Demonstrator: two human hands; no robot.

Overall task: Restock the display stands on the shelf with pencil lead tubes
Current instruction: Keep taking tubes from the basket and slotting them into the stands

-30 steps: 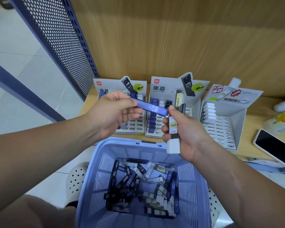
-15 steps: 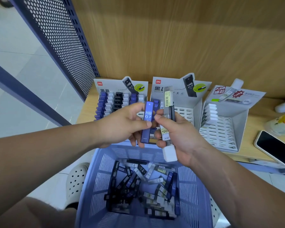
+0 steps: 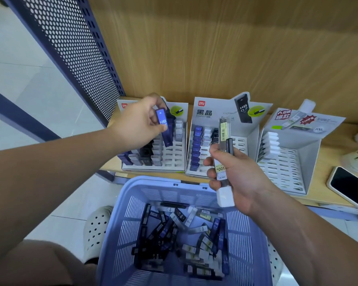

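Shelf edge (image 3: 322, 196), blue tube (image 3: 163, 126) over free slots of left stand (image 3: 175, 162)

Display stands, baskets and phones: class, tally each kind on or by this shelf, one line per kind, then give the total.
Display stands: 3 (left stand, middle stand, right stand)
Basket: 1
Phone: 1
Total: 5
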